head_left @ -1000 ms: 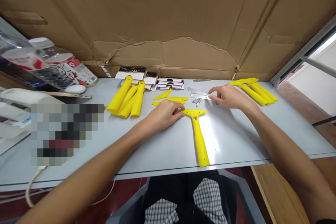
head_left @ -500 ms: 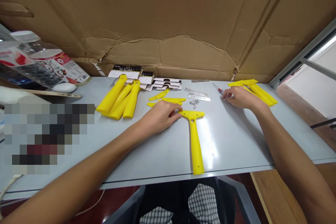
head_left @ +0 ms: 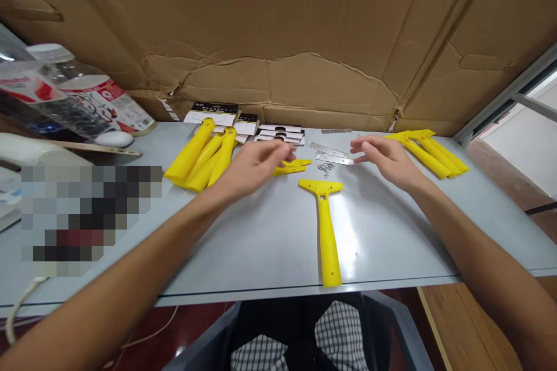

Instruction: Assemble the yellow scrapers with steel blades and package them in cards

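Observation:
A yellow T-shaped scraper handle [head_left: 327, 232] lies on the table near the front edge, untouched. My left hand [head_left: 260, 167] hovers over flat yellow pieces [head_left: 296, 167], its fingers bent and thumb raised; whether a yellow piece is between its fingers is unclear. To the right, my right hand [head_left: 383, 157] has its fingers apart with nothing in them, beside the end of the metal blades [head_left: 334, 159]. A small heap of screws [head_left: 325, 168] sits below the blades. The screwdriver is mostly hidden behind my right hand.
Several yellow handles [head_left: 187, 156] lie at the left by printed cards [head_left: 281, 133], and more yellow handles [head_left: 429, 153] at the right. Plastic bottles [head_left: 100, 101] stand at the far left. A cardboard wall [head_left: 278, 29] closes off the back.
My left hand has let go of the T-shaped handle and moved up and left. My right hand has released the screwdriver and moved left to the blades. The view has shifted slightly.

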{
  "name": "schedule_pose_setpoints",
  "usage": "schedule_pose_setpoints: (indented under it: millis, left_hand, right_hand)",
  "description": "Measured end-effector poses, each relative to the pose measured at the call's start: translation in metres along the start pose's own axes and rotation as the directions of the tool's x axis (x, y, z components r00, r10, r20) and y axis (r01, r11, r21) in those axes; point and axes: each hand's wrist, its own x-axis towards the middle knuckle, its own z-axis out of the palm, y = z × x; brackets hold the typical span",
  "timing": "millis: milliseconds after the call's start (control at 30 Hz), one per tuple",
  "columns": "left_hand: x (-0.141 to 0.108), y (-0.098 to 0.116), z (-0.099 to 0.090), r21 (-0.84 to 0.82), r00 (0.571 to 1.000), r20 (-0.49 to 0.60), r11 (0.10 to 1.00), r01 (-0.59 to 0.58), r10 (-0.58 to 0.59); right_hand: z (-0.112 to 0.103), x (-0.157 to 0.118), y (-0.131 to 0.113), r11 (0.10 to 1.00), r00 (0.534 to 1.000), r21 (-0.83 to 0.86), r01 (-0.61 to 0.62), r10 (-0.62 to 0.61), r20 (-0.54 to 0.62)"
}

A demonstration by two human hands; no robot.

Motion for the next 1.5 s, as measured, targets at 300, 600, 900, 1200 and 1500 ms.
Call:
schedule_pose_setpoints:
  millis: [300, 600, 900, 1200, 1500]
  left_hand:
    - [0.024, -0.03, -0.033, -0.262, 0.93, -0.161, 0.923, 0.282, -0.33]
    - [0.023, -0.035, -0.024, -0.255, 0.938, -0.051, 0.913, 0.32, -0.343]
    - [0.02, -0.018, -0.02, -0.215, 0.926, -0.151, 0.926, 0.311, -0.347]
    - [0.012, -0.009, -0.019, 0.031, 0.945, -0.259, 0.976, 0.213, -0.198]
    - [0.008, -0.015, -0.007, 0.361, 0.995, -0.088, 0.932, -0.02, 0.055]
  right_hand:
    - [-0.003, 0.009, 0.023, 0.953, 0.98, 0.23, -0.195, 0.183, 0.074]
    - [-0.011, 0.014, 0.03, 0.895, 0.959, 0.346, -0.283, 0.268, 0.091]
    - [-0.018, 0.021, 0.047, 0.934, 0.973, 0.284, -0.215, 0.231, -0.024]
    - [-0.014, 0.014, 0.037, 0.843, 0.998, -0.535, 0.06, -0.045, 0.04]
    - [-0.002, 0.013, 0.045, 0.745, 0.993, -0.657, 0.111, -0.053, 0.108]
